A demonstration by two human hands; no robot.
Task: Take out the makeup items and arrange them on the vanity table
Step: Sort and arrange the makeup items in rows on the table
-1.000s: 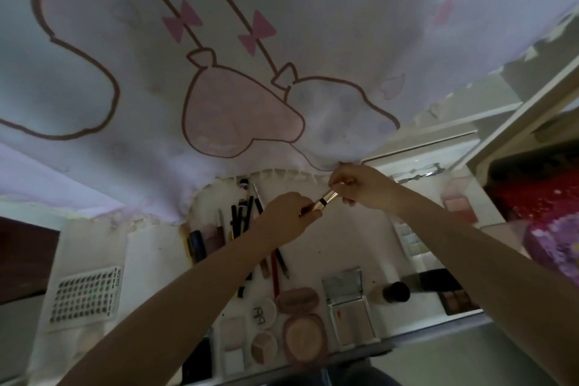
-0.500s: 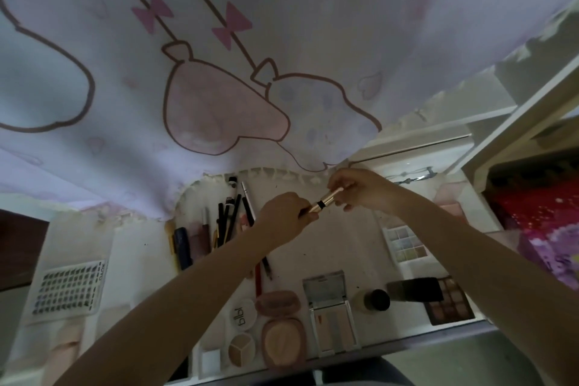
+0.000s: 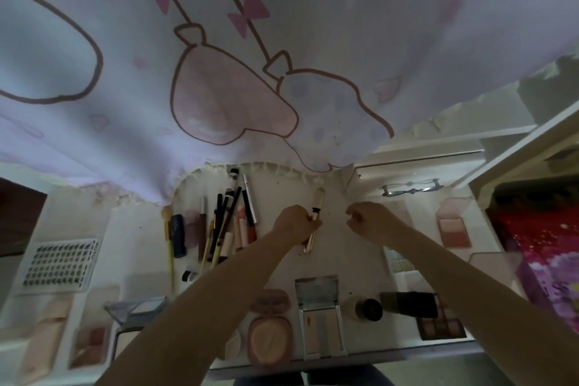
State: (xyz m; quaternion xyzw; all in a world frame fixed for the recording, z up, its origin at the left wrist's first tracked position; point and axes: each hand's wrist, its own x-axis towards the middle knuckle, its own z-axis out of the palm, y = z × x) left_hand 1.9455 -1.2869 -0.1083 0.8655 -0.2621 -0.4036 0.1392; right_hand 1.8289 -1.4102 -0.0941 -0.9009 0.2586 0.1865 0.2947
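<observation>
Curtain fills the upper frame, printed with cartoon outlines and pink bows; its lower hem hides the back edge of the bench. Red and purple fabric at right edge is cut off, not identifiable. Forearms cross the lower frame and cover part of the compacts near the front edge.

Left of centre: a cluster of pencils and brushes, overlapping, individual items hard to separate. Far left, a sheet of small dark pieces, print blurred. Lower centre: open mirrored compact, round powder compact, dark bottle lying on a palette. Right: blush pan, metal curler.

Left hand grips a gold tube at centre frame, its pale end pointing toward the curtain, lower end just above or on the bench; contact unclear. Right hand fingers curled, holding nothing visible, apart from the tube.

Half a second ago both hands held the tube between them, slanted; now the right hand has let go and the tube points up-frame. View has tilted slightly downward.
</observation>
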